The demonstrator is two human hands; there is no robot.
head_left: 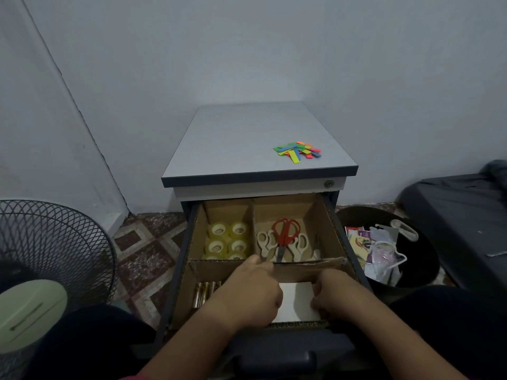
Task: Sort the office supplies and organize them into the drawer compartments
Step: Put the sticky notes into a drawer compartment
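Note:
The open drawer (339, 237) holds cardboard compartments. Clear tape rolls (227, 239) fill the back left one. Red-handled scissors (285, 235) lie on beige-handled scissors (264, 242) in the back right one. Gold batteries (204, 293) lie in the front left one. A white stack of paper (297, 300) sits in the front right one. My left hand (251, 292) and my right hand (336, 293) grip the stack's left and right edges, fingers curled down. Coloured sticky flags (297, 150) lie in a heap on the cabinet top (241, 144).
A black fan (49, 248) stands at the left on the tiled floor. A dark bin (428, 264) with wrappers and plastic stands right of the cabinet. A dark mattress (466, 215) lies at the far right. Walls close in behind the cabinet.

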